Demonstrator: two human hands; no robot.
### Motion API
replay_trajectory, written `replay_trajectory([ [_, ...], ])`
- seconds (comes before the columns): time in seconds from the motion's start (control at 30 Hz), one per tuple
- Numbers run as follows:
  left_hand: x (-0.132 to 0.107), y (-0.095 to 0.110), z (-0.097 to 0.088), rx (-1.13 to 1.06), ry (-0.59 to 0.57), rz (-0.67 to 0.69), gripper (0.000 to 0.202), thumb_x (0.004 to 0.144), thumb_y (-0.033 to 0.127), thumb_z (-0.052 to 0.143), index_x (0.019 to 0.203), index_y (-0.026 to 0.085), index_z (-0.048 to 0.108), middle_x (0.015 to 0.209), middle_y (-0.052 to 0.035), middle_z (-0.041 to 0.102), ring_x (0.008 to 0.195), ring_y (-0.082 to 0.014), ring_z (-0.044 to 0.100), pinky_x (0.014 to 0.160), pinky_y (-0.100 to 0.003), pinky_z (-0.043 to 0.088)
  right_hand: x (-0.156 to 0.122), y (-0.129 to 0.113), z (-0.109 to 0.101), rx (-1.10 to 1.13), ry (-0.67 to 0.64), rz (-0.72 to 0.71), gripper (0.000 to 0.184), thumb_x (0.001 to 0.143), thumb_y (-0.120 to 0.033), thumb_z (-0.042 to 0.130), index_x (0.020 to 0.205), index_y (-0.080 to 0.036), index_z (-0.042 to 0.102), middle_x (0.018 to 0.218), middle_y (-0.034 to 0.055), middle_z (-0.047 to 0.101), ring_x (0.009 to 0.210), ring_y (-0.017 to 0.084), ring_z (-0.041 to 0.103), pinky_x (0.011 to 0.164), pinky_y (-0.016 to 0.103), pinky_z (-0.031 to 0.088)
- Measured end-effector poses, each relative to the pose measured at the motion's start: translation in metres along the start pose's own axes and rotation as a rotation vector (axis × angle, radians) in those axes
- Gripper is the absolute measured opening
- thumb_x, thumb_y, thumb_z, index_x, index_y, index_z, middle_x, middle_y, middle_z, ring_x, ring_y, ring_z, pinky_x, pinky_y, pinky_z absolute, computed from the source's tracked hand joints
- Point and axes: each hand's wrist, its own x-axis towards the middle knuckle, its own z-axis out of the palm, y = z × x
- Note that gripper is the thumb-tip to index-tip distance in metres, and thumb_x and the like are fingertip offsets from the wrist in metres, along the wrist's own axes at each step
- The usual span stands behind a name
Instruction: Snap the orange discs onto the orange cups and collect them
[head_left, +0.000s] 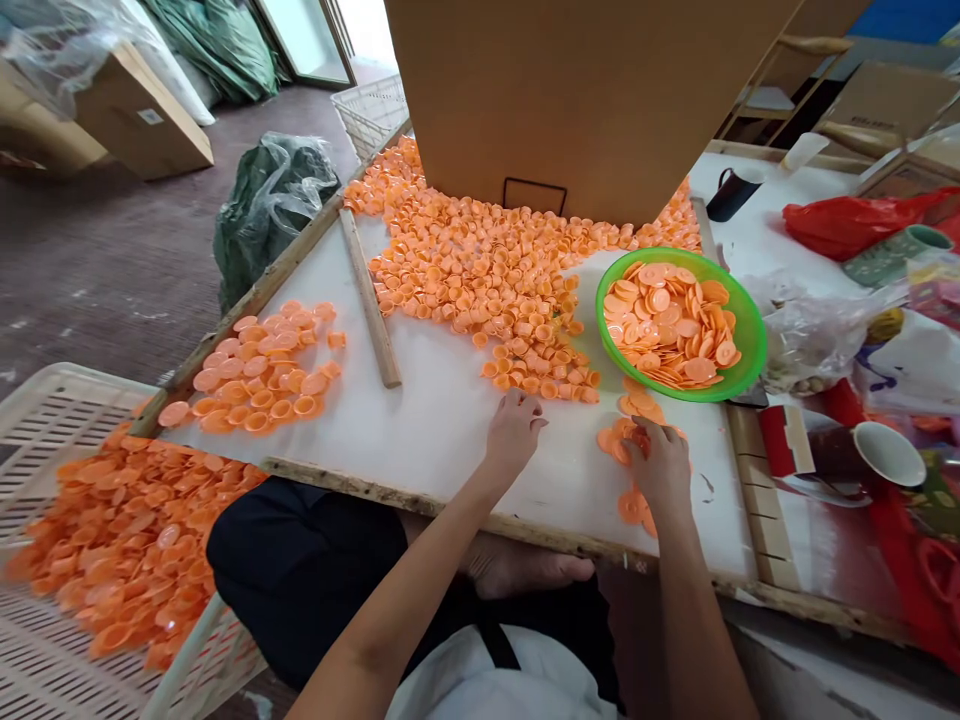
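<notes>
My left hand [515, 437] is just off the near edge of a pile of small orange caps [480, 265], fingers loosely bent, thumb apart, nothing visible in it. To the right, my right hand [664, 468] bends over loose flat orange discs [611, 442] on the white tabletop [442, 440]. An orange disc [639, 436] shows between its thumb and fingers; the fingertips are partly hidden. Just beyond it stands a green bowl [756, 345] heaped with orange discs. At the left of the table lies a group of orange caps with discs on top [259, 370].
A large cardboard box [555, 100] rises behind the cap pile. A wooden strip [371, 300] divides the tabletop. Below left, a white plastic crate [45, 395] holds many orange pieces. A mug [862, 462], bags and a dark cup [733, 194] crowd the right side.
</notes>
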Motion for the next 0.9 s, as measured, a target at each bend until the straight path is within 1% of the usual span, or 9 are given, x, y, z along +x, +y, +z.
replay_trajectory([
  [0.07, -0.004, -0.004, -0.003, -0.072, 0.004, -0.017, 0.010, 0.082, 0.008, 0.061, 0.082, 0.018, 0.059, 0.095, -0.0059, 0.056, 0.088, -0.0198, 0.058, 0.080, -0.033, 0.049, 0.000, 0.001, -0.002, -0.019, 0.000, 0.025, 0.040, 0.082, -0.035, 0.055, 0.118, -0.020, 0.063, 0.106, 0.0139, 0.062, 0.102, 0.031, 0.051, 0.084, 0.044, 0.043],
  [0.17, -0.014, -0.011, -0.008, -0.273, 0.017, -0.058, 0.017, 0.079, 0.004, 0.058, 0.087, 0.019, 0.059, 0.097, -0.0038, 0.056, 0.084, -0.0152, 0.059, 0.079, -0.030, 0.050, -0.001, 0.001, -0.006, -0.054, 0.010, 0.051, 0.041, 0.081, -0.038, 0.057, 0.117, -0.020, 0.064, 0.111, 0.0142, 0.061, 0.101, 0.031, 0.052, 0.083, 0.043, 0.044],
  [0.27, -0.029, -0.019, -0.013, -0.483, 0.022, -0.175, 0.019, 0.077, 0.010, 0.062, 0.093, 0.019, 0.060, 0.101, -0.0038, 0.058, 0.080, -0.0128, 0.061, 0.077, -0.028, 0.052, 0.001, -0.001, -0.010, -0.054, -0.015, 0.036, 0.037, 0.082, -0.037, 0.056, 0.114, -0.020, 0.064, 0.112, 0.0120, 0.064, 0.101, 0.030, 0.053, 0.086, 0.042, 0.043],
  [0.37, -0.044, -0.026, -0.019, -0.620, 0.005, -0.295, 0.017, 0.077, 0.016, 0.064, 0.093, 0.018, 0.061, 0.098, -0.0047, 0.062, 0.078, -0.0135, 0.063, 0.075, -0.029, 0.052, 0.003, -0.003, -0.012, -0.057, -0.044, 0.028, 0.035, 0.082, -0.035, 0.054, 0.112, -0.021, 0.065, 0.111, 0.0104, 0.065, 0.099, 0.029, 0.053, 0.084, 0.041, 0.043],
  [0.5, -0.059, -0.029, -0.029, -0.703, 0.026, -0.375, 0.020, 0.073, 0.017, 0.065, 0.093, 0.018, 0.063, 0.095, -0.0050, 0.065, 0.077, -0.0143, 0.063, 0.076, -0.031, 0.051, 0.006, 0.000, -0.010, -0.036, -0.053, 0.006, 0.037, 0.080, -0.033, 0.056, 0.113, -0.020, 0.064, 0.100, 0.0112, 0.066, 0.097, 0.029, 0.054, 0.082, 0.041, 0.043],
  [0.63, -0.066, -0.028, -0.037, -0.961, 0.030, -0.474, 0.029, 0.068, 0.022, 0.072, 0.095, 0.015, 0.063, 0.091, -0.0042, 0.066, 0.076, -0.0128, 0.063, 0.076, -0.029, 0.051, 0.009, 0.003, -0.010, -0.100, -0.045, 0.009, 0.035, 0.077, -0.036, 0.060, 0.107, -0.018, 0.067, 0.093, 0.0123, 0.062, 0.089, 0.029, 0.055, 0.081, 0.042, 0.043],
  [0.73, -0.072, -0.027, -0.039, -1.122, 0.049, -0.508, 0.037, 0.067, 0.025, 0.076, 0.100, 0.014, 0.063, 0.092, -0.0046, 0.066, 0.081, -0.0133, 0.064, 0.079, -0.029, 0.052, 0.011, 0.002, -0.012, -0.162, -0.055, 0.037, 0.032, 0.074, -0.040, 0.064, 0.096, -0.017, 0.070, 0.089, 0.0124, 0.061, 0.083, 0.028, 0.055, 0.078, 0.041, 0.044],
  [0.83, -0.077, -0.027, -0.038, -1.217, 0.066, -0.514, 0.034, 0.070, 0.027, 0.075, 0.100, 0.015, 0.064, 0.093, -0.0052, 0.066, 0.084, -0.0139, 0.064, 0.081, -0.030, 0.052, 0.013, 0.001, -0.018, -0.156, -0.083, 0.052, 0.033, 0.070, -0.042, 0.066, 0.092, -0.017, 0.067, 0.087, 0.0115, 0.062, 0.081, 0.027, 0.057, 0.074, 0.040, 0.044],
  [0.9, -0.080, -0.026, -0.037, -1.256, 0.085, -0.511, 0.033, 0.071, 0.027, 0.075, 0.100, 0.015, 0.065, 0.093, -0.0048, 0.066, 0.085, -0.0133, 0.063, 0.081, -0.029, 0.052, 0.013, 0.000, -0.025, -0.102, -0.120, 0.087, 0.031, 0.070, -0.042, 0.065, 0.089, -0.018, 0.064, 0.086, 0.0103, 0.064, 0.079, 0.026, 0.058, 0.070, 0.038, 0.044],
])
